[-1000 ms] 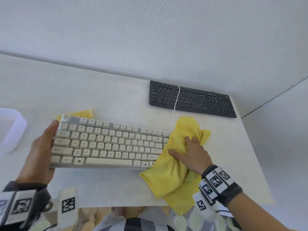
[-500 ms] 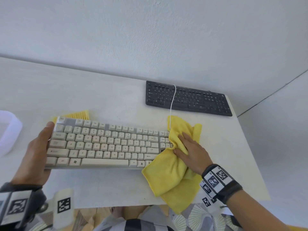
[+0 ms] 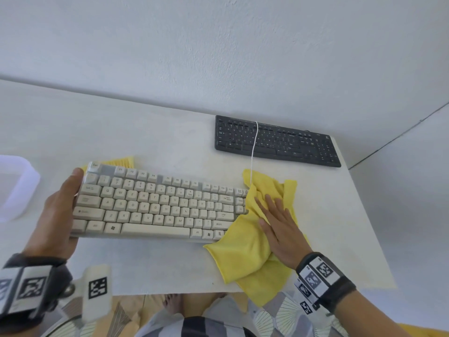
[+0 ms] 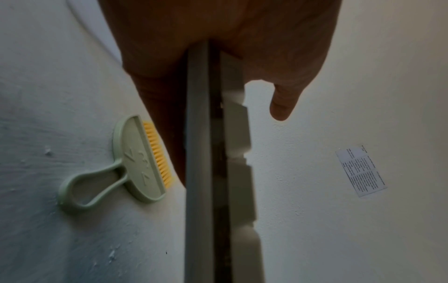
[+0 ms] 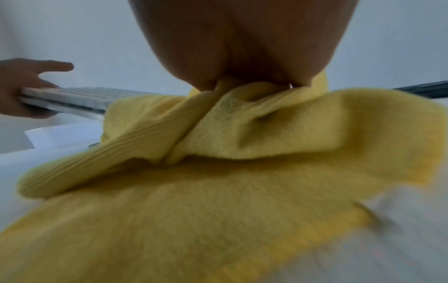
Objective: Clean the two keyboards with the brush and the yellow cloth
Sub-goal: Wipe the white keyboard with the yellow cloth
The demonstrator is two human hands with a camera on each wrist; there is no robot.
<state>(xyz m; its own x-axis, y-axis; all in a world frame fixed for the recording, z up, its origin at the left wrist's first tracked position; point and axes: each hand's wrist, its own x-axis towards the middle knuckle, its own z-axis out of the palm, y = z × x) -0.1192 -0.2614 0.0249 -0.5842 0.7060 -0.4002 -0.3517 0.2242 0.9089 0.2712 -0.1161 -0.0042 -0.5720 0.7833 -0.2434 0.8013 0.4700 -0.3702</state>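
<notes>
my left hand (image 3: pixel 54 215) gripped the left end of the beige keyboard (image 3: pixel 155 205), thumb laid along the far-left corner on top and the other fingers curled underneath, so that end sat lifted off the white table (image 3: pixel 170 142). in the left wrist view the keyboard's edge (image 4: pixel 198 172) ran straight away from my palm, clamped between thumb and fingers, with the index finger (image 4: pixel 283 103) sticking out loose beside the keys. my left wrist was bent outward, forearm coming in from the near left

my right hand (image 3: pixel 279 224) lay flat on the yellow cloth (image 3: pixel 245 251), fingers straight and spread a little, pointing to the far left, pressing the cloth down over the right end of the keyboard. the palm was open, nothing curled round the fabric. the cloth bunched up under my fingers (image 3: pixel 268 203) and draped off the near edge of the table. from the right wrist the cloth (image 5: pixel 242 172) filled most of the view in folds below my palm

the brush (image 4: pixel 135 164), pale green with yellow bristles, lay on the table under the raised left end of the keyboard; from the head only its bristles (image 3: pixel 119 162) showed past the far edge. the black keyboard (image 3: pixel 277 142) sat at the far right of the table, a thin white cord (image 3: pixel 254 147) crossing it. a translucent tub (image 3: pixel 17 186) stood at the far left
</notes>
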